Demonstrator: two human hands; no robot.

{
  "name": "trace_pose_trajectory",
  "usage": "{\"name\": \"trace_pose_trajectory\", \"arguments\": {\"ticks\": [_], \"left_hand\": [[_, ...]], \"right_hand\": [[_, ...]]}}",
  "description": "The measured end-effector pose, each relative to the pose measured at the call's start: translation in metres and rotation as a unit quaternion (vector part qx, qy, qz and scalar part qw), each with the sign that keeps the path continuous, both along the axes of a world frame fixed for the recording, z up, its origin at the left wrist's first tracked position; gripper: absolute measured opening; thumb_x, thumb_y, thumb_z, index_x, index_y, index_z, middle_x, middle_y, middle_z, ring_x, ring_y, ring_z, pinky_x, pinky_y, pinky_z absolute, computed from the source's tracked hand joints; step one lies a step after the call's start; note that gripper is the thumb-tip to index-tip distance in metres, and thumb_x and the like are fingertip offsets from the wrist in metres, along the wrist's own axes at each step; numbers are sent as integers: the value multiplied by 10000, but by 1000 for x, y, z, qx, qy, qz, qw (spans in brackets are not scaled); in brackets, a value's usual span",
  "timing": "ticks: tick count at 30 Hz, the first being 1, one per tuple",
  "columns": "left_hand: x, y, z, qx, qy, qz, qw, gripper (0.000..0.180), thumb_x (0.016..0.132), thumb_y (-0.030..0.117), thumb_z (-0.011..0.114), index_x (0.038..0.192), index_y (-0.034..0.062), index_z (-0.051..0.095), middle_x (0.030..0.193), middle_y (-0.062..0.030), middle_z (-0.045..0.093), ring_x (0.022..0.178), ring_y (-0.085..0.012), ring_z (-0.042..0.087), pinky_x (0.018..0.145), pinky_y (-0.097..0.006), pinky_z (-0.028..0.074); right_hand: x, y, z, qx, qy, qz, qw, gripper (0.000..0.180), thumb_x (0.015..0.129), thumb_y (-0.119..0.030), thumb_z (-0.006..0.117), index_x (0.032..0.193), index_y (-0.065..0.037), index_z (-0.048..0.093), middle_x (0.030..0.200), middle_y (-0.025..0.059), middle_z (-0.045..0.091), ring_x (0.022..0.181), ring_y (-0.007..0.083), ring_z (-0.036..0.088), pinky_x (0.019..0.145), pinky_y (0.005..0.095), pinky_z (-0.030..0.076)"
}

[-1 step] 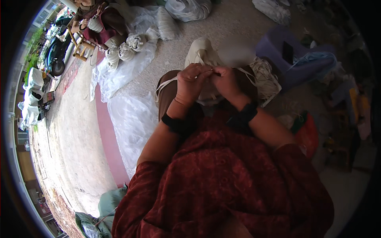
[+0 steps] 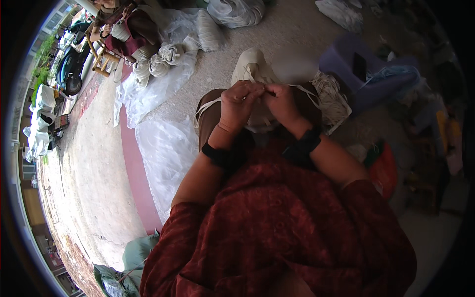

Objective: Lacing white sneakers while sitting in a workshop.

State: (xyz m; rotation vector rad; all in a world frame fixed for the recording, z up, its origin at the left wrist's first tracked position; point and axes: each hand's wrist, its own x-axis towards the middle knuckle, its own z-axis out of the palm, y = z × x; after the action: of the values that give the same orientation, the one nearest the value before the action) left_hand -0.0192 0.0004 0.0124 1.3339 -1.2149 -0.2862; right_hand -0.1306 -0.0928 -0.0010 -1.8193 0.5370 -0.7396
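Observation:
My left hand (image 2: 236,105) and my right hand (image 2: 284,105) meet above my lap with fingertips pinched close together. A narrow cream strip (image 2: 210,103) runs from behind my left hand over my left thigh. On the other side, a similar cream strip (image 2: 305,90) comes out past my right hand toward a heap of cream strips (image 2: 332,101) beside my right knee. Just beyond my fingers, a rounded cream fabric piece (image 2: 253,63) sits between my knees, with part of it showing below my hands. The exact pinch point is hidden by my fingers.
A purple plastic stool (image 2: 341,59) bearing blue strands stands at the right. Clear plastic sheeting (image 2: 166,158) lies on the floor at my left. Far left, another person sits on a bamboo chair (image 2: 103,62) near several cream bundles (image 2: 158,65). A red bag (image 2: 383,171) lies near my right elbow.

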Motion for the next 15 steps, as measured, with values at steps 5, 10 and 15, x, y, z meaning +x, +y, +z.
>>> {"name": "trace_pose_trajectory", "arguments": {"ticks": [5,10,15], "left_hand": [[3,-2,-4,-27,-28,2,999,115,741,-40,638,836,19,667,850,-70,652,760,-162,581,726,-250,449],[-5,-1,-1,1,336,-38,941,92,864,72,567,879,15,637,824,-52,629,758,-136,566,687,-228,443],[26,27,-11,-81,574,-84,810,85,911,129,512,905,50,542,667,16,453,555,-93,419,461,-192,334]], "right_hand": [[2,6,1,3,-33,-8,999,144,806,-103,607,845,32,638,682,63,632,683,54,544,613,248,447],[8,13,2,186,-117,-17,976,144,828,-104,591,808,29,641,721,66,649,634,112,569,604,260,451],[-27,-22,7,408,-303,-4,861,150,876,-129,549,764,-28,542,698,74,586,577,154,509,564,263,412]]}}
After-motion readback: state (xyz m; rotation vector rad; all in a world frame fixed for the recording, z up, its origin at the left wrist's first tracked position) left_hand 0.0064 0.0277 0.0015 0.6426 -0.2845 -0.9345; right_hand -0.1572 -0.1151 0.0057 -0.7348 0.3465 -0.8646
